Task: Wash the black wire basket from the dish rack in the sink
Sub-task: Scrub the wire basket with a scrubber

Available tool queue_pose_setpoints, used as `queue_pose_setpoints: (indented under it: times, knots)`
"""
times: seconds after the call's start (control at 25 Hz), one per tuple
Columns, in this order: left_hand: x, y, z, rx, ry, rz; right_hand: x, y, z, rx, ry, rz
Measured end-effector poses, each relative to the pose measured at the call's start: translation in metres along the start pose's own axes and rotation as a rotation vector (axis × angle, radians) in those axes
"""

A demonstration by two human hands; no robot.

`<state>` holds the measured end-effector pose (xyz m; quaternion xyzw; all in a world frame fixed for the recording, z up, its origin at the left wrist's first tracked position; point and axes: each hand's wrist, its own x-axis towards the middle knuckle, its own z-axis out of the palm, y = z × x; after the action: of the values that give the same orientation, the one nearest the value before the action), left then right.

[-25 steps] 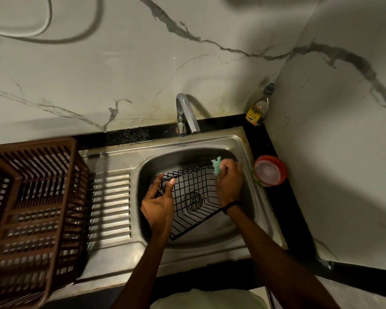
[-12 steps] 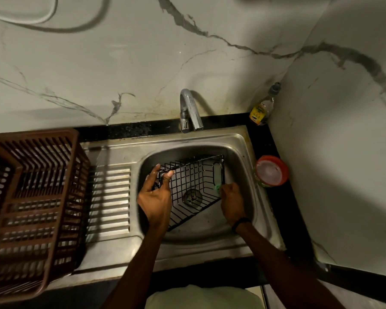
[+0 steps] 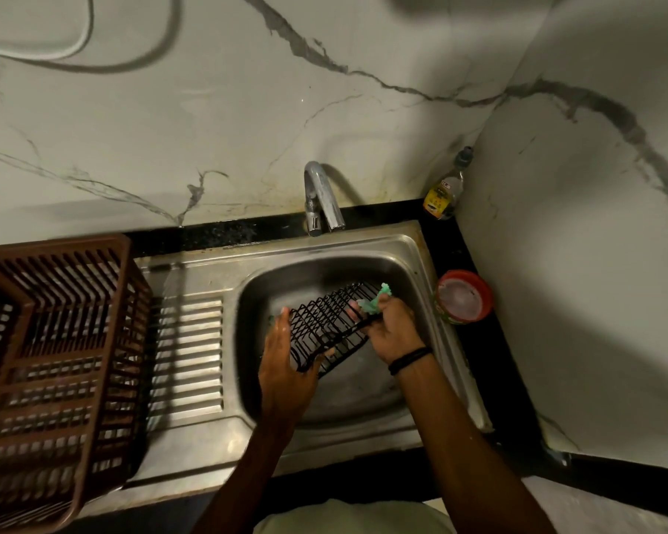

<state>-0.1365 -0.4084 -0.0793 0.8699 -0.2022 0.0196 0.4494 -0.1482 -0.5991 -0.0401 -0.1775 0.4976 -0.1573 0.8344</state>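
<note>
Black wire basket [image 3: 323, 321] tilts over the sink [image 3: 363, 244], long axis near-left to far-right. Left grip [image 3: 286, 364] pinches its near end; right grip [image 3: 392, 329] clutches a green scrubber [image 3: 376, 301] at its far end.

Dim, greenish light; wide-angle bend at the edges.
Glare stripes the drainboard [image 3: 188, 352], deep shadow pools in the sink [image 3: 324, 269] bowl, and the black wire basket [image 3: 324, 321] smears with motion blur.

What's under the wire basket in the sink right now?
Only bare sink floor shows below the tilted basket. The drain cannot be seen: the mesh and the left hand cover that part.
</note>
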Motion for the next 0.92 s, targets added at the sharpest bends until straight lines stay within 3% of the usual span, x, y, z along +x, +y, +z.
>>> queue_pose_setpoints:
  times: [0.08,0.2,0.28,0.36,0.44,0.48,0.68,0.92]
  knots:
    - [-0.008,0.000,-0.004,0.060,-0.068,0.058,-0.004,0.007,0.007,-0.068,0.092,-0.040]
    - [-0.014,-0.005,-0.018,0.057,-0.196,0.048,-0.007,0.008,0.005,-0.133,0.083,-0.062]
    - [-0.018,-0.005,-0.023,-0.151,-0.112,-0.262,-0.005,0.008,0.002,-0.137,0.058,-0.093]
    - [-0.009,-0.001,-0.028,-0.547,0.004,-0.807,-0.002,0.009,0.000,-0.131,0.031,-0.130]
    - [0.007,0.003,-0.034,-0.895,-0.143,-1.185,-0.006,0.009,-0.004,-0.107,-0.020,-0.147]
    - [0.016,0.010,-0.039,-0.983,-0.221,-1.286,-0.009,0.010,-0.009,-0.101,-0.063,-0.150]
    - [0.034,0.031,-0.029,-0.969,-0.313,-1.345,-0.014,0.016,-0.033,-0.119,-0.251,-0.130]
    - [0.033,0.029,-0.025,-0.931,-0.202,-1.310,-0.007,0.012,-0.057,-0.107,-0.283,-0.104]
